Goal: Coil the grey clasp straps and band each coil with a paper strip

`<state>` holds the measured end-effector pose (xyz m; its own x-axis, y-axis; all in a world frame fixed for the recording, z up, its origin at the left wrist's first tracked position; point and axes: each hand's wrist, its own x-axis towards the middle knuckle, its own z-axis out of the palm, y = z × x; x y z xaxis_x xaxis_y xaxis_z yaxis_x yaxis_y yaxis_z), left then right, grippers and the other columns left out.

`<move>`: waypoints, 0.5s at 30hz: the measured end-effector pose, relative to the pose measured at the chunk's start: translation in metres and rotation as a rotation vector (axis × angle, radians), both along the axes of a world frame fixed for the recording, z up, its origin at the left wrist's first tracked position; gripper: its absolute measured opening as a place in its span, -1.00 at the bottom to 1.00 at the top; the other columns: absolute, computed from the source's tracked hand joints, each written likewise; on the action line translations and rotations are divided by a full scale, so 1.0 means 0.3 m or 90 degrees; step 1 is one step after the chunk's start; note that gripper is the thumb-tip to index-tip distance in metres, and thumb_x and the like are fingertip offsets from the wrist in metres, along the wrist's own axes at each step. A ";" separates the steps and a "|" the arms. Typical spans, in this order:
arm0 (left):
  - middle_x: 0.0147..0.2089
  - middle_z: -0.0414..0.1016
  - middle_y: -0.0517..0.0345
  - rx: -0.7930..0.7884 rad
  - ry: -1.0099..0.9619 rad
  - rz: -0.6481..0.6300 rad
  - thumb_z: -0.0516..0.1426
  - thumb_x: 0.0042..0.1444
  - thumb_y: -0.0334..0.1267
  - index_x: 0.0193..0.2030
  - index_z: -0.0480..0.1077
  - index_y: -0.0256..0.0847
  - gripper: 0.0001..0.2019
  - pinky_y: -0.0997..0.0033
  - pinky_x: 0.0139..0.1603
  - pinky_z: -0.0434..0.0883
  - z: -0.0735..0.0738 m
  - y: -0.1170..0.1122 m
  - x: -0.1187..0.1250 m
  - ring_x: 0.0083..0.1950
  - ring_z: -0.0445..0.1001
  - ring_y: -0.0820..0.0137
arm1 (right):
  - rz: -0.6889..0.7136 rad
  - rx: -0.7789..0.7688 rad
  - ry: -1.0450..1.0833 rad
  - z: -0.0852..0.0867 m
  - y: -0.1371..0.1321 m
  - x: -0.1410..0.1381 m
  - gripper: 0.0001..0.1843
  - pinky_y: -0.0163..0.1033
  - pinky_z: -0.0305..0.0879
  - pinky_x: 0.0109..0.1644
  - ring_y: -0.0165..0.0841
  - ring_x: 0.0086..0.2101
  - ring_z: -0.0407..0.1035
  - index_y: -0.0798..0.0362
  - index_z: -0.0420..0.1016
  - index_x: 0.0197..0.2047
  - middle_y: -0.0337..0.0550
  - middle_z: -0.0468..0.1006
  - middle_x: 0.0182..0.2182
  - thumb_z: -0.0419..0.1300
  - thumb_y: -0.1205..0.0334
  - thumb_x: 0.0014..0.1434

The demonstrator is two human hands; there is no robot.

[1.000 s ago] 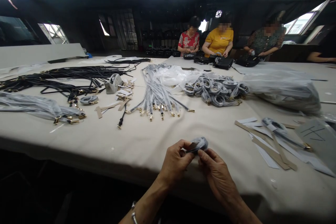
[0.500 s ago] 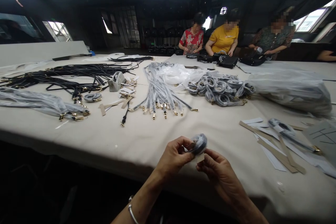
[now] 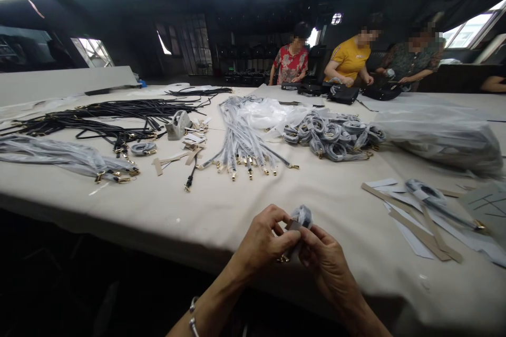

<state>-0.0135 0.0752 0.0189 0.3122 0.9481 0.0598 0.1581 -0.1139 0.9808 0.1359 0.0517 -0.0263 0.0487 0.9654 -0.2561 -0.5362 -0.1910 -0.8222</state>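
Note:
A coiled strap [image 3: 303,215] in thin clear plastic is held just above the table's near edge. My left hand [image 3: 263,237] grips its left side, thumb pressed over a short tan paper strip [image 3: 293,225] wrapped about the coil. From the right, my right hand [image 3: 326,255] pinches the same coil, its thumb close to the left thumb. Below the fingers hangs a gold clasp [image 3: 283,259]. My fingers hide most of the coil's lower part and the strip's ends.
Plastic-wrapped straps [image 3: 245,142] lie mid-table, beside a pile of coiled straps [image 3: 336,134]. Black straps [image 3: 118,110] and a tape dispenser [image 3: 178,125] are left. Paper strips [image 3: 411,221] and a loosely coiled strap [image 3: 427,195] lie right. Several people work across the table [image 3: 221,200].
The coil has turned and a gold clasp now shows below it. My right hand has moved up and left against the left thumb. A co-worker in yellow has shifted right.

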 end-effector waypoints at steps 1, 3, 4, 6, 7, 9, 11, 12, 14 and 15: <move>-0.40 0.41 0.21 -0.021 -0.007 0.001 0.23 0.01 -0.27 -0.36 0.42 -0.23 -0.90 0.54 -0.50 0.37 0.009 0.005 -0.001 -0.46 0.41 0.46 | 0.007 -0.001 0.000 -0.001 -0.002 0.002 -0.64 -0.44 0.13 -0.60 -0.57 -0.62 0.16 0.12 0.62 -0.30 -0.29 0.43 -0.59 0.53 0.08 -0.12; -0.48 0.38 0.25 -0.072 -0.042 -0.010 0.21 0.01 -0.25 -0.32 0.41 -0.23 -0.88 0.51 -0.57 0.38 0.019 0.012 0.003 -0.52 0.40 0.43 | 0.020 0.000 -0.005 0.001 -0.007 0.007 -0.61 -0.44 0.14 -0.59 -0.57 -0.62 0.18 0.13 0.62 -0.27 -0.25 0.48 -0.56 0.53 0.07 -0.11; -0.50 0.37 0.26 -0.090 -0.060 -0.021 0.20 0.01 -0.26 -0.29 0.41 -0.24 -0.87 0.49 -0.58 0.40 0.022 0.013 0.007 -0.54 0.41 0.42 | 0.025 0.001 -0.010 0.003 -0.010 0.009 -0.60 -0.44 0.13 -0.60 -0.57 -0.62 0.17 0.14 0.63 -0.26 -0.24 0.48 -0.56 0.53 0.07 -0.11; -0.49 0.39 0.26 -0.097 -0.080 -0.033 0.20 -0.01 -0.30 -0.28 0.42 -0.25 -0.86 0.46 -0.54 0.45 0.026 0.012 0.017 -0.53 0.42 0.42 | 0.033 0.005 -0.019 0.007 -0.017 0.013 -0.58 -0.46 0.12 -0.61 -0.58 -0.63 0.16 0.15 0.63 -0.25 -0.25 0.47 -0.57 0.52 0.05 -0.10; -0.50 0.38 0.26 -0.094 -0.078 -0.033 0.19 -0.01 -0.31 -0.31 0.43 -0.26 -0.89 0.46 -0.52 0.46 0.028 0.010 0.021 -0.53 0.42 0.44 | 0.035 0.006 -0.021 0.010 -0.021 0.014 -0.58 -0.46 0.12 -0.62 -0.58 -0.63 0.16 0.15 0.63 -0.25 -0.26 0.46 -0.58 0.52 0.05 -0.10; -0.52 0.37 0.27 -0.071 -0.052 -0.021 0.16 0.00 -0.36 -0.35 0.43 -0.27 -0.95 0.50 -0.51 0.42 0.031 0.005 0.026 -0.53 0.38 0.48 | 0.033 0.009 -0.018 0.014 -0.031 0.019 -0.59 -0.47 0.12 -0.62 -0.59 -0.63 0.16 0.15 0.64 -0.26 -0.26 0.46 -0.58 0.52 0.05 -0.10; -0.53 0.38 0.28 -0.001 0.006 0.005 0.14 0.01 -0.41 -0.38 0.43 -0.25 -0.95 0.55 -0.49 0.34 0.032 -0.002 0.029 -0.52 0.36 0.50 | 0.030 0.003 -0.010 0.020 -0.041 0.025 -0.58 -0.45 0.17 -0.60 -0.57 -0.61 0.18 0.14 0.65 -0.26 -0.27 0.46 -0.57 0.53 0.05 -0.12; -0.51 0.40 0.27 0.051 0.049 0.021 0.13 0.01 -0.45 -0.38 0.44 -0.24 -0.92 0.56 -0.47 0.32 0.031 -0.005 0.031 -0.50 0.36 0.50 | 0.033 -0.005 -0.007 0.022 -0.046 0.027 -0.57 -0.44 0.21 -0.58 -0.55 -0.60 0.21 0.14 0.65 -0.25 -0.26 0.46 -0.56 0.54 0.05 -0.14; -0.47 0.45 0.24 0.177 0.159 0.068 0.13 0.00 -0.50 -0.38 0.45 -0.23 -0.88 0.53 -0.42 0.30 0.023 -0.013 0.039 -0.45 0.40 0.48 | 0.039 -0.017 -0.008 0.026 -0.053 0.030 -0.55 -0.40 0.30 -0.53 -0.50 -0.55 0.28 0.13 0.66 -0.22 -0.24 0.50 -0.51 0.55 0.06 -0.16; -0.44 0.48 0.22 0.246 0.219 0.092 0.13 0.00 -0.52 -0.38 0.45 -0.23 -0.86 0.50 -0.40 0.29 0.016 -0.018 0.046 -0.43 0.42 0.46 | 0.038 -0.017 -0.009 0.027 -0.055 0.030 -0.55 -0.39 0.32 -0.50 -0.50 -0.53 0.29 0.12 0.66 -0.21 -0.22 0.52 -0.48 0.55 0.07 -0.15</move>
<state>0.0003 0.0698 0.0237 0.2430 0.9123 0.3295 0.5041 -0.4090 0.7607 0.1448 0.0351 -0.0184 -0.0050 0.9597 -0.2809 -0.5114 -0.2439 -0.8240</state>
